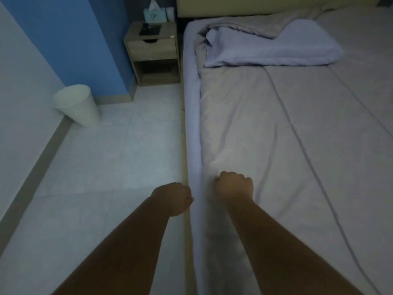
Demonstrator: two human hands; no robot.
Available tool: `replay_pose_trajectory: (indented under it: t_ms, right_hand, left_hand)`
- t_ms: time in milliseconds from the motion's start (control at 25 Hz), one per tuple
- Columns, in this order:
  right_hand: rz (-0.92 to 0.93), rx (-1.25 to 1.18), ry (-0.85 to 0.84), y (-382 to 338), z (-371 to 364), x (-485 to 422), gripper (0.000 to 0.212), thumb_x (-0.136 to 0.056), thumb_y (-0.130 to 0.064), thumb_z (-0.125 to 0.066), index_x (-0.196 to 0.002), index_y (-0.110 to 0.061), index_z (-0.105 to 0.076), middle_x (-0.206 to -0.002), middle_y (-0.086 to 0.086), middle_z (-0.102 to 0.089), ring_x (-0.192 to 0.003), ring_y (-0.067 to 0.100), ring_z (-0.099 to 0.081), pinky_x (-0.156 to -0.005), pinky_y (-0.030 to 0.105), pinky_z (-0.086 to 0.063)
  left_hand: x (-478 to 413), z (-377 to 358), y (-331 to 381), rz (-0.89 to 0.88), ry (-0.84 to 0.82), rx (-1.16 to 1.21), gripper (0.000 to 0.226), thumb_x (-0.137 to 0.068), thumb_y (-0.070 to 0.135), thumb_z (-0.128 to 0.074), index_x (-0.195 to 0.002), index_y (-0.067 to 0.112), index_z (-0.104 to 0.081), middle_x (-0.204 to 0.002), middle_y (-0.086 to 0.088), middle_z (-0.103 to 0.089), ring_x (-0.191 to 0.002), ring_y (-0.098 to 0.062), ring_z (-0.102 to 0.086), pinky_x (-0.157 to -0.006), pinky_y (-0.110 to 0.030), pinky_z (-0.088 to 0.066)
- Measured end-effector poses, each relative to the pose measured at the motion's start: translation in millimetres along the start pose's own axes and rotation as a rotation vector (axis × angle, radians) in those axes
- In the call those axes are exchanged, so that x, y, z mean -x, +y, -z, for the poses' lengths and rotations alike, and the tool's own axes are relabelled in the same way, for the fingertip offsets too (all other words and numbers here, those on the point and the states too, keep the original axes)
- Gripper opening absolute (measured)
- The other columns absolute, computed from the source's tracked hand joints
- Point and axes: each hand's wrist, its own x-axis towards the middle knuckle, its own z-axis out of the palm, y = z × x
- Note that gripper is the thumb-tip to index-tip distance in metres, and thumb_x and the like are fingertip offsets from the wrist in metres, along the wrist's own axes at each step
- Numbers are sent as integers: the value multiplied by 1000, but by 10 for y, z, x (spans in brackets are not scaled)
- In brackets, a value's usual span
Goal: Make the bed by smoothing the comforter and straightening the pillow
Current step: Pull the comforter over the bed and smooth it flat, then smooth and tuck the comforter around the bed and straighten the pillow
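A grey comforter (pixel 276 128) lies spread over the bed, with long creases running down it and a bunched, folded-back part near the head. A pale blue pillow (pixel 282 47) lies crooked across the top of the bed, partly under the bunched fabric. The comforter's left edge (pixel 194 145) hangs along the mattress side. My left hand (pixel 175 198) is fisted at that hanging edge, apparently pinching it. My right hand (pixel 234 186) is closed on the comforter's top surface just inside the edge.
A wooden nightstand (pixel 152 54) with a tissue box (pixel 154 13) stands left of the bed's head. A white bin (pixel 77 105) stands by the left wall. Tiled floor (pixel 106 167) runs along the bed's left side. A headboard (pixel 255 5) is at the top.
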Motion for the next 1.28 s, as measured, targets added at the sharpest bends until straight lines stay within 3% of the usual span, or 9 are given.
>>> replay_pose_trajectory:
  t_ms: [280, 440, 480, 560, 640, 840, 920, 1120, 1280]
  right_hand:
    - [-123, -27, 74, -860, 167, -961, 33, -99, -31, -34, -104, -14, -62, -107, 6, -65, -101, 26, -61, -90, 34, -35]
    - [-245, -4, 257, -876, 498, -1852, 24, -67, -25, -75, -52, -9, -63, -53, 11, -63, -49, 30, -63, -64, 39, -49]
    - [-274, -25, 201, -908, 637, -2132, 24, -70, -28, -74, -59, -9, -66, -61, 12, -67, -57, 30, -65, -70, 40, -48]
    - [-306, -49, 130, -995, 840, -2764, 31, -91, -37, -49, -91, -13, -68, -98, 10, -70, -93, 28, -64, -89, 38, -38]
    - [-324, -62, 172, -1092, 1058, -3340, 38, -96, -39, -35, -104, -15, -64, -111, 7, -67, -105, 26, -58, -95, 36, -32]
    - [-375, -6, 237, -1235, 1467, -4605, 37, -97, -37, -36, -99, -13, -64, -107, 7, -67, -100, 27, -59, -90, 35, -32]
    - [-445, -31, 236, -1192, 1616, -5249, 36, -96, -37, -36, -98, -15, -64, -105, 5, -67, -98, 26, -59, -90, 36, -33]
    - [-591, -81, 283, -643, 2030, -6605, 36, -95, -37, -34, -90, -16, -62, -99, 5, -68, -95, 28, -57, -89, 38, -34]
    - [-727, -24, 441, 118, 2402, -7454, 40, -95, -41, -33, -104, -15, -62, -105, 8, -67, -102, 31, -55, -91, 41, -34]
  left_hand:
    - [-941, 862, -884, -124, 4, -146, 37, -98, 36, -35, -120, 20, -59, -118, -6, -61, -107, -25, -58, -88, -36, -46]
    - [-1652, 1484, -1160, -181, 60, -246, 36, -97, 34, -37, -118, 20, -62, -120, -5, -62, -107, -27, -59, -90, -36, -47]
    - [-1865, 1702, -1248, -195, 82, -260, 35, -96, 33, -38, -117, 19, -62, -120, -6, -62, -108, -27, -59, -89, -36, -46]
    - [-2326, 2095, -1482, -227, 148, -273, 34, -96, 31, -38, -117, 17, -60, -119, -7, -61, -108, -28, -57, -89, -33, -44]
    - [-2765, 2506, -1710, -239, 198, -265, 34, -96, 32, -38, -118, 17, -59, -119, -8, -60, -107, -27, -56, -87, -30, -42]
    - [-3973, 3440, -2070, -283, 202, -266, 43, -93, 36, -29, -113, 15, -61, -114, -8, -61, -102, -26, -58, -78, -26, -39]
    - [-4639, 3823, -2147, -338, 234, -279, 37, -96, 32, -34, -113, 14, -62, -113, -8, -61, -100, -27, -58, -74, -27, -38]
    - [-6145, 4623, -1853, -437, 206, -313, 34, -96, 34, -38, -119, 18, -57, -120, -7, -58, -107, -28, -56, -83, -34, -43]
    - [-7193, 5131, -1310, -566, 276, -253, 46, -94, 44, -36, -134, 25, -45, -132, -1, -52, -118, -26, -49, -93, -37, -42]
